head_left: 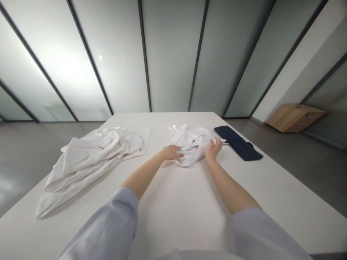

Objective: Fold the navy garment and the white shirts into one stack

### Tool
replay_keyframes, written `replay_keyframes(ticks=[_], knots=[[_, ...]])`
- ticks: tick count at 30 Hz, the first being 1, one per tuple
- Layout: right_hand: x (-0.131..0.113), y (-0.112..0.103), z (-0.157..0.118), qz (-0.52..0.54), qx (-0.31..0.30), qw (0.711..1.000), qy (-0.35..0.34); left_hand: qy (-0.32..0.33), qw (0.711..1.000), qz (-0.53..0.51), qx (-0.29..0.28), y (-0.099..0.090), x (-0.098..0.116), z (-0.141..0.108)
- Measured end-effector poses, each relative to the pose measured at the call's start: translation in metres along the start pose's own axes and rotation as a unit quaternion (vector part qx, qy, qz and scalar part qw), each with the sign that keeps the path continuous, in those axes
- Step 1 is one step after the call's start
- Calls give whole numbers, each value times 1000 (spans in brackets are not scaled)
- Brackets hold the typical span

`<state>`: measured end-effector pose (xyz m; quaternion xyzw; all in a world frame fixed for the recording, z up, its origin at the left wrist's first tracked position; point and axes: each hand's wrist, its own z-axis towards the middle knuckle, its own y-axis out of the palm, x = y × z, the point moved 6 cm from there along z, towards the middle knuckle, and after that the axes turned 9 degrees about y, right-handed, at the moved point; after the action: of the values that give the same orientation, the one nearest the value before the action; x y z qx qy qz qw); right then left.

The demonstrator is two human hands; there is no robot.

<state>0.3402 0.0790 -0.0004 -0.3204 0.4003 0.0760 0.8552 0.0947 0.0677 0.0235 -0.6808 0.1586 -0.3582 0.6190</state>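
A crumpled white cloth (193, 142), perhaps a garment, lies bunched at mid-table between my two hands. My left hand (172, 152) rests against its left side, fingers stretched out over the fabric and thumb apart. On the opposite side, my right hand (213, 148) touches the cloth with its palm turned inward and its fingers loosely spread. A small white corner sticks out past the right fingers. Some fingertips are partly hidden in the folds, and neither hand shows a firm grip.
A large rumpled white cloth (100, 153) covers the table's left side. A folded dark navy cloth (238, 142) lies near the right edge of the white table (179, 209). Behind stand frosted glass panels (173, 54). A wooden cabinet (294, 116) is on the floor at right.
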Motion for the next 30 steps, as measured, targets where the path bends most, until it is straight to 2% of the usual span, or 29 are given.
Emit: replay_keyframes(ticks=[2,5,8,12,13,15,18,20,22,24,27,29,30], knots=[[-3,6,-4,-36,-45,998,-18,-12,999,29,38,21,1,-11],[-15,20,-21,-140,-172,973,-56,-9,995,52,84,30,-2,-23],[-32,22,-39,-236,-242,936,-98,-63,987,66,130,18,-21,-33],[-60,15,-55,-274,-261,911,-161,-191,948,78,243,-11,-43,-50],[-67,14,-60,-267,-269,908,-179,-200,944,72,254,-14,-44,-51],[-81,14,-71,-232,-297,899,-221,-193,950,55,238,-12,-40,-49],[-98,16,-94,-118,-395,866,-281,-164,967,57,185,-1,-32,-43],[-103,19,-106,-22,-479,834,-274,-163,969,69,173,5,-32,-42],[-101,21,-108,44,-519,821,-234,-170,968,69,170,8,-37,-42],[-93,22,-98,56,-489,845,-209,-164,971,59,161,9,-42,-43],[-79,20,-73,-9,-361,907,-216,-116,984,45,126,11,-41,-40],[-70,20,-62,-81,-307,921,-224,-65,993,28,93,13,-35,-37],[-66,22,-60,-119,-301,919,-226,-40,996,18,79,15,-32,-36]])
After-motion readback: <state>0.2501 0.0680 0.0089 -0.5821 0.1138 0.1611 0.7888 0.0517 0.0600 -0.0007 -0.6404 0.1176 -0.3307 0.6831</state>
